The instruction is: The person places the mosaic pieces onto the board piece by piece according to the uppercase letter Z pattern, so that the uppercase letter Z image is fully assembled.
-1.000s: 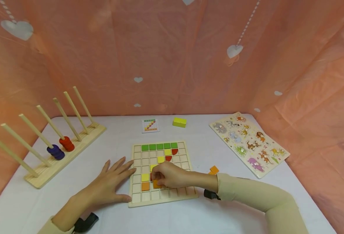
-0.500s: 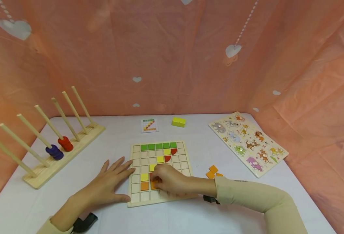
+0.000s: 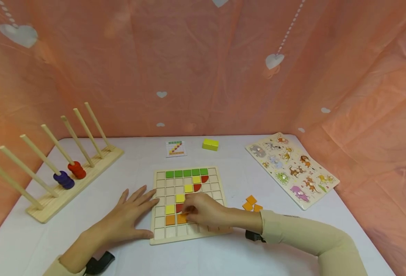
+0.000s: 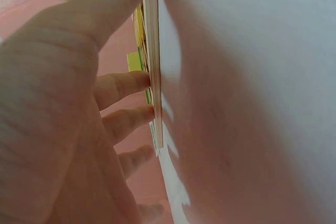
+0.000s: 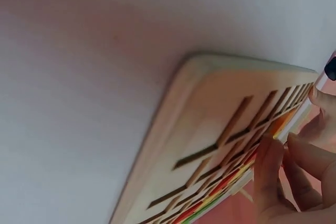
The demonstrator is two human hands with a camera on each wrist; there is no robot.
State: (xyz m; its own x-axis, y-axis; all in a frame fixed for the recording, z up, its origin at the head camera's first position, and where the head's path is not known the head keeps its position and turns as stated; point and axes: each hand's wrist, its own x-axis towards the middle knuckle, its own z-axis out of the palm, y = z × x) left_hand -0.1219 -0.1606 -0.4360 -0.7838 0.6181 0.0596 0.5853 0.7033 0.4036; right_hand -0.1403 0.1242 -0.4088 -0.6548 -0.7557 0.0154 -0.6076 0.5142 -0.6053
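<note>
My left hand [image 3: 128, 214] lies with fingers spread at the left edge of a wooden grid board [image 3: 159, 239]. In the left wrist view, its thumb and fingertips touch the board's edge. Over the lower middle of the board, my right hand [image 3: 206, 210] pinches an orange square tile [image 3: 181, 219], which lies at a grid cell and is partly covered by the fingertips. Beside it sits another orange tile [image 3: 170, 220]. Above them run a diagonal of yellow tiles [image 3: 188, 188] with red quarter-round tiles [image 3: 204, 179], and a row of green tiles [image 3: 187, 173].
Loose orange tiles [image 3: 248, 206] lie right of the board. Behind it are a pattern card [image 3: 176, 149] and a yellow block [image 3: 210, 144]. A wooden peg stand [image 3: 99, 163] with blue and red rings stands left, an animal puzzle board [image 3: 292, 170] lies right.
My right hand has stayed over the same cell, its fingers shifting slightly as the orange tile settles beside the other one. My left hand keeps its place at the board's edge.
</note>
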